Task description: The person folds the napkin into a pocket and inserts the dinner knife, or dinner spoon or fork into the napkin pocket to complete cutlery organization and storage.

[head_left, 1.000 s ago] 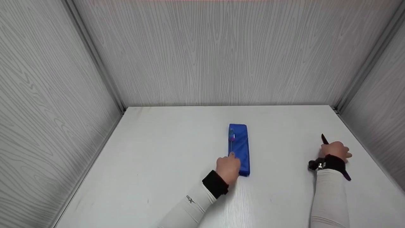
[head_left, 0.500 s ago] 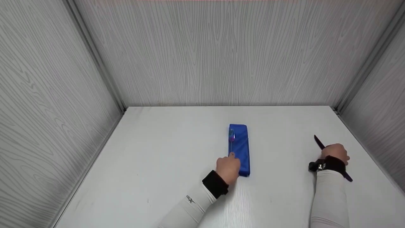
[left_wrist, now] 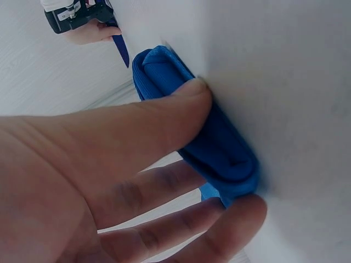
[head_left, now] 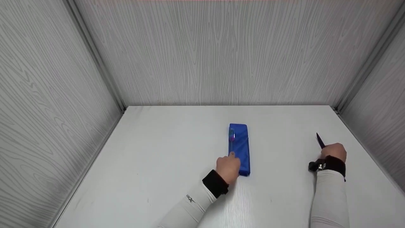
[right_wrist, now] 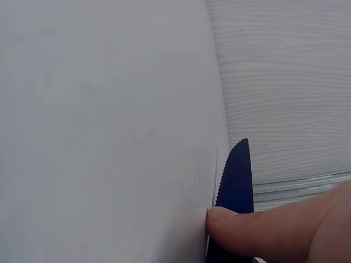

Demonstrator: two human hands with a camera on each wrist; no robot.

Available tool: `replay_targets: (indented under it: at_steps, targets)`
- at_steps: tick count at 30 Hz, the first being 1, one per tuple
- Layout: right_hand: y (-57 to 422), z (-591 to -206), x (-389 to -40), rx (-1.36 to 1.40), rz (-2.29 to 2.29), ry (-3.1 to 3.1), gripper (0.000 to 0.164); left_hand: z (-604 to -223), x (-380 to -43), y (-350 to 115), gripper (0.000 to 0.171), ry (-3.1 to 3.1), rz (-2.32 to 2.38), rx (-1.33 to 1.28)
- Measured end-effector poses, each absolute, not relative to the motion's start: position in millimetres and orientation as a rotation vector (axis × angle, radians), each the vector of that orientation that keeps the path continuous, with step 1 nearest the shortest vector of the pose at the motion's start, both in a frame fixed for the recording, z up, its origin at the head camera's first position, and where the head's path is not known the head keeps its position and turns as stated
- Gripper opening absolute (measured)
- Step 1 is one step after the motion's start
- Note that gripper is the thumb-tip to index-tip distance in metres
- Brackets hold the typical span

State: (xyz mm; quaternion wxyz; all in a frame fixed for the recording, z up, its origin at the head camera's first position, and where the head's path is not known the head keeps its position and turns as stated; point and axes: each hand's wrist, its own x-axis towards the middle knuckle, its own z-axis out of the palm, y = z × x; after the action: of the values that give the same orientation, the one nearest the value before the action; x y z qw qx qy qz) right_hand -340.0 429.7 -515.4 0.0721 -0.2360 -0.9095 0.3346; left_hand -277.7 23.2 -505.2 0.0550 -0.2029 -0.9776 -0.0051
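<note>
A folded blue cloth napkin (head_left: 242, 142) lies on the white table, its layered end nearest the person. On its left side rests a fork (head_left: 232, 134) with a shiny purple-blue sheen, tines pointing away. My left hand (head_left: 228, 167) grips the napkin's near end, thumb on one side and fingers on the other in the left wrist view, and one finger reaches the fork's handle. At the right, my right hand (head_left: 334, 152) holds a dark serrated table knife (right_wrist: 237, 178), blade pointing away and slightly left. Its handle is mostly hidden by the hand and sleeve.
The white tabletop (head_left: 164, 152) is bounded by grey wood-grain panels at the back (head_left: 221, 53), left (head_left: 41, 104) and right. The right hand is nearer the right panel (head_left: 384, 104). Both wrists wear black straps.
The right hand's fingers have curled in around the knife. The blade swung left, then back a little, and the handle end is now hidden. The left hand, napkin and fork stay put.
</note>
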Motion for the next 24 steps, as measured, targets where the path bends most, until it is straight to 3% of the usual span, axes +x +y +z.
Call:
replay_targets:
  at_steps: [7,24]
  targets:
    - [420.9,-502.8,-339.1,-0.663,1.054,-2.675,0.044,-507.3,-275.8,22.2,0.016,-2.906,-0.007,-0.625]
    - [339.3,-446.9,-352.1,-0.330,1.533,-2.300,0.017,-500.9,-278.0,14.2,0.045,-2.961,-0.240,-0.621]
